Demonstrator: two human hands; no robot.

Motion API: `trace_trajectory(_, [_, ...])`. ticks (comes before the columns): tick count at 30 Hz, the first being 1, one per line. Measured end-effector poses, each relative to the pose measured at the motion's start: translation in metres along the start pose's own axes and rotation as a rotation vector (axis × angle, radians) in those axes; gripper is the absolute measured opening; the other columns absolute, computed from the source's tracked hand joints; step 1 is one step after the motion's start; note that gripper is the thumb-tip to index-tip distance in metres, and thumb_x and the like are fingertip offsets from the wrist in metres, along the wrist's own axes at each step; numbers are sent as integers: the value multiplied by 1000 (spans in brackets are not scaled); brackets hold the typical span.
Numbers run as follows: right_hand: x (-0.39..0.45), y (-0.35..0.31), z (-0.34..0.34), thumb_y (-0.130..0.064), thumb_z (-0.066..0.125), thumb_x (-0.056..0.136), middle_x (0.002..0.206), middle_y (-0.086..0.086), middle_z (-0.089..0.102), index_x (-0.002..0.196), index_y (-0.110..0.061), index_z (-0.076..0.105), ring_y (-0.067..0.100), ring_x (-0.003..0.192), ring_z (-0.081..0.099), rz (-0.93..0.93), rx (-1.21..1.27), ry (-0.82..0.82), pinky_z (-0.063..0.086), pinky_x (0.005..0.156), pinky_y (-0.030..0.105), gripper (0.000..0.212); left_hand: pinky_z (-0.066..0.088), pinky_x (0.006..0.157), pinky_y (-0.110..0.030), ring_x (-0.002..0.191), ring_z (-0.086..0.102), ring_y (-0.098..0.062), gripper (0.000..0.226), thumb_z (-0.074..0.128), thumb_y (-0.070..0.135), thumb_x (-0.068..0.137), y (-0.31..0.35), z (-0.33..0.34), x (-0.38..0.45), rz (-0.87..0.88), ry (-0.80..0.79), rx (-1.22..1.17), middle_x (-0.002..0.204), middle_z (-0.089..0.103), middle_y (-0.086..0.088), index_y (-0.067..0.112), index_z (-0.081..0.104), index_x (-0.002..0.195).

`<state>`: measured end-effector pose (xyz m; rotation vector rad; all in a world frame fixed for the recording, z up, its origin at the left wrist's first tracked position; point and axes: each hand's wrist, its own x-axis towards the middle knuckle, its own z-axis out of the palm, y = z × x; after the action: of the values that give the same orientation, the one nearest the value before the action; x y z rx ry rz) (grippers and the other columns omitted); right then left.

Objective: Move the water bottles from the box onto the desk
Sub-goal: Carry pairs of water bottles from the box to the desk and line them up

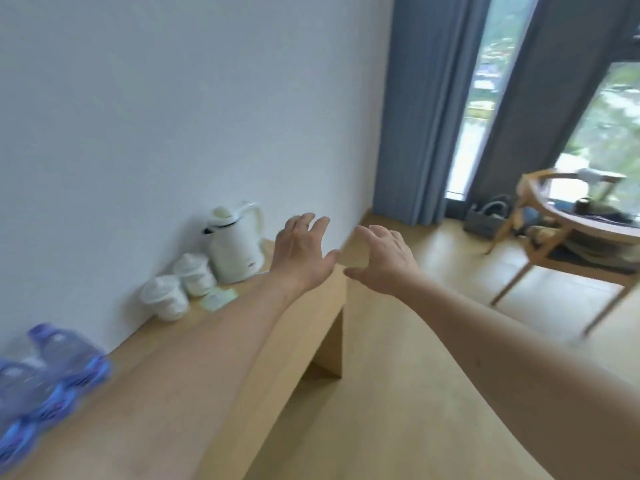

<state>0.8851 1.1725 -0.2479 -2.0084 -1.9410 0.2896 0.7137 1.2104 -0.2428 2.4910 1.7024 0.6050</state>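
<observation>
Several clear water bottles (pixel 45 372) with blue labels and caps stand blurred at the near left end of the light wooden desk (pixel 277 362), against the white wall. My left hand (pixel 303 252) is stretched out above the desk's far end, fingers spread, holding nothing. My right hand (pixel 384 261) is beside it, just past the desk's edge over the floor, also spread with nothing in it. No box is in view.
On the desk stand a white kettle (pixel 235 242), two white lidded cups (pixel 180 289) and a pale green card (pixel 218 299). A wooden chair and round table (pixel 568 233) stand at the right by the window. Grey curtains (pixel 422 109) hang behind.
</observation>
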Motion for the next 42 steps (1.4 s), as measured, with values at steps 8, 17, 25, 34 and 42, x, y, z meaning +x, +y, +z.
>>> trace_trajectory(8, [-89, 257, -111, -60, 73, 80, 160, 4, 33, 155, -30, 30, 29, 146, 29, 365, -105, 115, 31, 115, 44, 92, 28, 118, -44, 146, 27, -26, 70, 61, 52, 90, 272, 98, 53, 341, -110, -55, 157, 38, -8, 23, 41, 150])
trace_trajectory(17, [-199, 461, -198, -61, 71, 78, 164, 6, 26, 156, -33, 24, 31, 148, 23, 713, -167, 221, 27, 118, 46, 96, 27, 118, -46, 146, 27, -26, 72, 62, 56, 88, 536, 185, 62, 668, -235, -122, 157, 37, -5, 28, 40, 150])
trace_trajectory(25, [-276, 613, -232, -63, 70, 77, 162, 3, 29, 154, -36, 26, 29, 148, 25, 1051, -187, 285, 27, 117, 46, 93, 29, 115, -47, 146, 27, -26, 72, 59, 59, 88, 724, 269, 70, 960, -298, -184, 158, 36, -5, 30, 38, 151])
trace_trajectory(34, [-286, 802, -299, -58, 73, 80, 163, 2, 28, 155, -36, 27, 29, 149, 24, 1322, -147, 310, 27, 118, 47, 91, 32, 113, -51, 145, 29, -29, 75, 60, 63, 81, 934, 386, 129, 1132, -397, -209, 156, 38, -4, 36, 38, 148])
trace_trajectory(42, [-304, 938, -377, -55, 72, 81, 165, 1, 24, 156, -36, 27, 28, 148, 22, 1454, -93, 370, 27, 119, 44, 90, 29, 114, -53, 147, 21, -32, 77, 59, 62, 82, 1113, 438, 176, 1275, -471, -227, 161, 28, -7, 35, 33, 150])
